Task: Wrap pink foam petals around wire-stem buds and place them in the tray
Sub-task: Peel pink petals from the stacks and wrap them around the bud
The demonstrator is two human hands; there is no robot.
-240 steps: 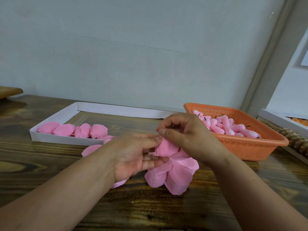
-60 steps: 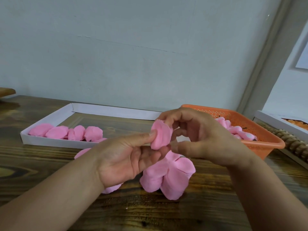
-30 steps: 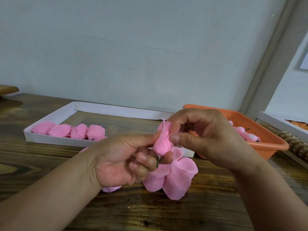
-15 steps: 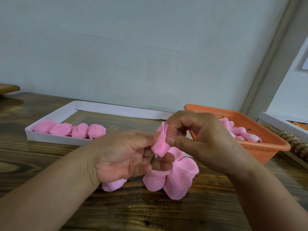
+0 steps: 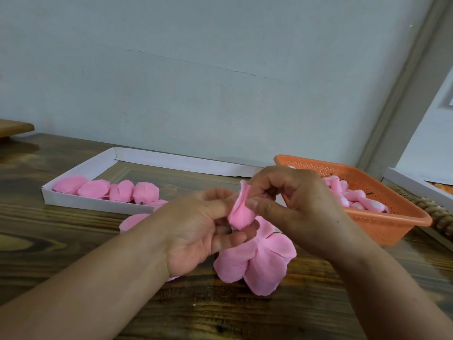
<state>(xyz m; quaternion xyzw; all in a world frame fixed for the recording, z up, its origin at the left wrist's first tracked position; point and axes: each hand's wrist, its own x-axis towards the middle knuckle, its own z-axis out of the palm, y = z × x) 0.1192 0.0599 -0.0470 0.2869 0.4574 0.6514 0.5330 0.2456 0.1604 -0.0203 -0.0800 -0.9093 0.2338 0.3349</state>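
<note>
Both hands meet over the table's middle around one pink foam petal (image 5: 240,212) folded about a bud; the bud and its wire stem are hidden inside. My left hand (image 5: 196,231) holds it from below and the left, thumb on the petal. My right hand (image 5: 291,204) pinches the petal's upper edge between thumb and fingers. Loose pink petals (image 5: 257,263) lie in a pile on the wood just under the hands. A white cardboard tray (image 5: 81,204) at the back left holds a row of wrapped pink buds (image 5: 117,190).
An orange plastic basket (image 5: 382,224) with several pink buds stands at the right, close behind my right hand. Another white tray (image 5: 411,182) and a beaded wooden piece (image 5: 438,217) lie at the far right edge. A wall runs along the table's back.
The petal, held flat and upright two seconds ago, is now folded around the bud. My right hand's fingers have closed onto its top edge; both hands stayed in place.
</note>
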